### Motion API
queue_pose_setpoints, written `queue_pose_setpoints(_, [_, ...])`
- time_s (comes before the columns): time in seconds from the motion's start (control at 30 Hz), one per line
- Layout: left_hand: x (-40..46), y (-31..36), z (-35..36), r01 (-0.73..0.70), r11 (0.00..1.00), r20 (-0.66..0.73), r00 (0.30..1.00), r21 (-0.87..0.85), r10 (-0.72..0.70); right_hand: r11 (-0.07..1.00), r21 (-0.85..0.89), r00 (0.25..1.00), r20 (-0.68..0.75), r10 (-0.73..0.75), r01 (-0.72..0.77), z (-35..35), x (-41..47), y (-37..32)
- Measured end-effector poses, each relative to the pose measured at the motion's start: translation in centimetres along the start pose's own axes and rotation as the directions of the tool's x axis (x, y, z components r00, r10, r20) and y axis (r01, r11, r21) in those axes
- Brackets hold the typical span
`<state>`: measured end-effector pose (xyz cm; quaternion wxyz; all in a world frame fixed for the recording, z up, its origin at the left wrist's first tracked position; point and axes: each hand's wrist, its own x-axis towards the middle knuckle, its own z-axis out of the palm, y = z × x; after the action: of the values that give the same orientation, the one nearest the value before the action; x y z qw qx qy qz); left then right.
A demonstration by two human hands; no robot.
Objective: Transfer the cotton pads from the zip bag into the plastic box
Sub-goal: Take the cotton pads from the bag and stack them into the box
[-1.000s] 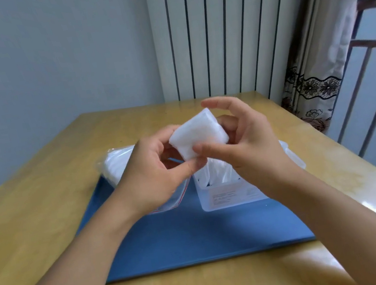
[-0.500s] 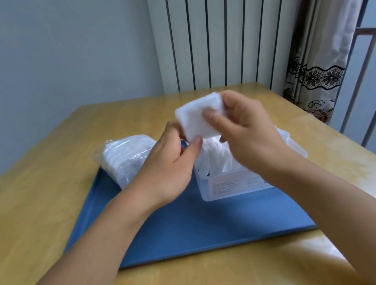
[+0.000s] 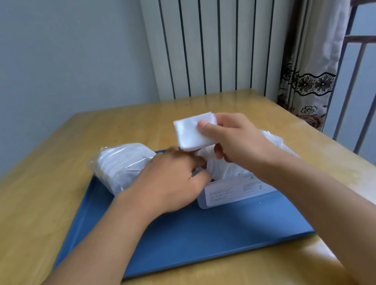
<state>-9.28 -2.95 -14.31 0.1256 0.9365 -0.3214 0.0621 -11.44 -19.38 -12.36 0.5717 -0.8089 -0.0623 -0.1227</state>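
Observation:
My right hand (image 3: 237, 143) pinches a stack of white square cotton pads (image 3: 192, 132) between thumb and fingers, held above the plastic box (image 3: 230, 191). The clear box with a printed label stands on the blue tray (image 3: 198, 236) and holds crumpled white material. My left hand (image 3: 173, 180) is lower, at the box's left rim, with fingertips curled around something white; what it grips is unclear. The clear zip bag (image 3: 123, 165) with more white pads lies on the tray's left side, partly behind my left hand.
The blue tray sits on a wooden table (image 3: 30, 207). A striped white panel (image 3: 211, 25) and a grey wall stand behind the table. A patterned curtain (image 3: 310, 85) and a window railing are to the right.
My left hand let go of the pad stack and dropped to the box's left rim. My right hand now holds the stack alone, slightly further right above the box.

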Motion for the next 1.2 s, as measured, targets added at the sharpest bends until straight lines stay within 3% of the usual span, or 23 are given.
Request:
queue_pose_setpoints(0.2, [-0.2,0.1,0.1,0.011,0.991,0.035,0.999,-0.132,-0.006,0.889,-0.455,0.995,-0.045,-0.089,0.059,1.4,0.4,0.2])
queue_pose_setpoints(0.33, [-0.1,-0.4,0.8,-0.004,0.981,-0.038,0.999,-0.194,-0.004,0.779,-0.627,0.995,-0.059,-0.076,0.023,0.9,0.7,0.4])
queue_pose_setpoints(0.47, [-0.4,-0.6,1.2,0.003,0.957,-0.242,0.967,-0.289,-0.076,0.781,-0.625,0.995,-0.088,-0.043,-0.021,0.4,0.9,0.5])
queue_pose_setpoints(0.6, [-0.4,-0.8,1.0,-0.089,0.94,-0.432,0.899,-0.328,-0.066,0.769,-0.638,0.994,-0.101,-0.036,-0.037,0.5,0.9,1.0])
queue_pose_setpoints(0.7, [-0.2,-1.0,1.3,-0.103,0.962,-0.352,0.936,-0.254,0.007,0.748,-0.663,0.991,-0.119,-0.053,-0.039,1.0,0.8,1.0])
queue_pose_setpoints(0.8, [-0.1,-0.9,1.5,-0.085,0.986,-0.173,0.983,-0.142,0.06,0.718,-0.695,0.997,-0.079,-0.024,-0.037,1.3,0.7,0.8])
queue_pose_setpoints(0.9, [0.0,-0.8,1.3,-0.06,0.998,-0.138,0.989,-0.034,0.055,0.712,-0.701,0.999,-0.024,0.039,-0.044,1.2,0.7,0.7])
queue_pose_setpoints(1.07, [-0.3,-0.4,1.2,-0.056,0.994,-0.134,0.99,-0.097,0.043,0.793,-0.609,0.992,0.106,0.071,0.008,0.8,0.9,0.8])
queue_pose_setpoints(1.2, [-0.8,-0.1,0.9,-0.054,0.971,-0.206,0.978,-0.231,0.006,0.831,-0.556,1.0,-0.009,-0.028,0.019,0.5,0.9,1.5])
